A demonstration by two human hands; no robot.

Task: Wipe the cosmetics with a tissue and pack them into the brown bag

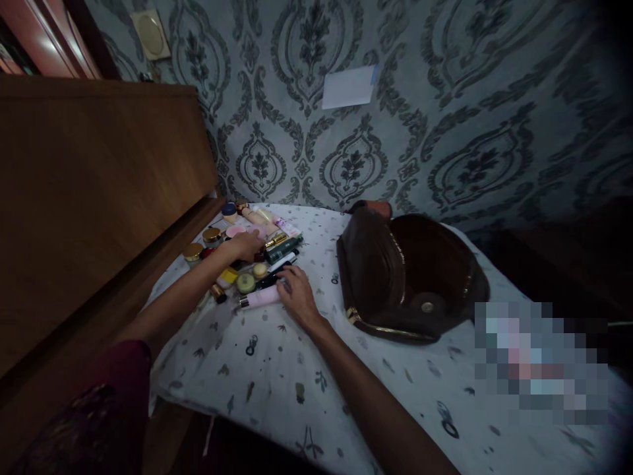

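A cluster of cosmetics lies on the white printed cloth (277,349). My left hand (247,245) reaches into its middle, fingers bent down beside a gold tube (275,240) and a dark green packet (284,251); what its fingertips hold is hidden. Curled fingers of my right hand (299,297) close on the end of a pale pink tube (261,297) with a silver cap, at the cluster's near edge. Just beyond are a black stick (270,278), a green-lidded round jar (245,284) and a small yellowish jar (260,270). Gold-lidded jars (192,251) stand left of my left wrist.
A dark brown handbag (370,277) gapes open on the right, its zip edge toward me. Behind it sits a reddish-brown item (378,210). Wooden furniture (99,185) borders the left, patterned wall (297,145) the back. A blurred-out patch (539,363) covers something at right.
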